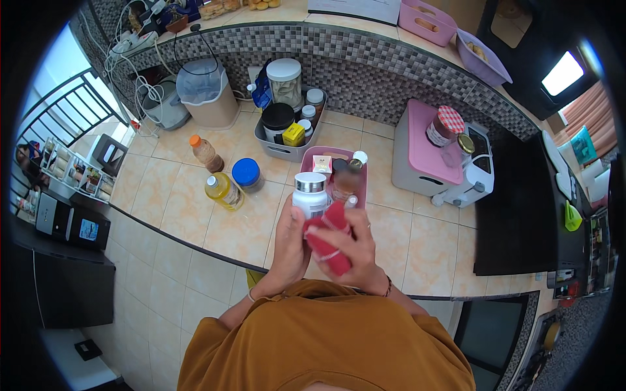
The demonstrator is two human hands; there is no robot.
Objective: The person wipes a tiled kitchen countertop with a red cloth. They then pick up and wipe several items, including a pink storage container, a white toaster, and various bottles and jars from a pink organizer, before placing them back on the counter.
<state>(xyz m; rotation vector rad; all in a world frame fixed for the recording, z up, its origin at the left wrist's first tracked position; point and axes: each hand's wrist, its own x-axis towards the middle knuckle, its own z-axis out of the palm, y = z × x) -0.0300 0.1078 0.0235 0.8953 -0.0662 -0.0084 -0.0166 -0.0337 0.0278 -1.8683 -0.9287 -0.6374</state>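
Observation:
My left hand (287, 244) grips a white plastic bottle (309, 198) with a silver lid, held upright above the counter's front part. In my right hand (359, 249) is a folded red cloth (330, 244) with pale stripes, pressed against the lower side of the bottle. The cloth and fingers cover much of the bottle's label. Just beyond my hands sits a pink basket (363, 188) holding a small white and pink box (322, 165), a brown jar and several other containers; the bottle hides part of it.
Left on the tiled counter (181, 190) stand a blue-lidded jar (248, 175), a yellow oil bottle (224, 191) and an orange-capped bottle (207, 154). A grey basket (281, 150) of jars is behind. Rightward are a pink-lidded bin (415, 146) bearing jars, a white appliance (473, 171) and a black cooktop (518, 210).

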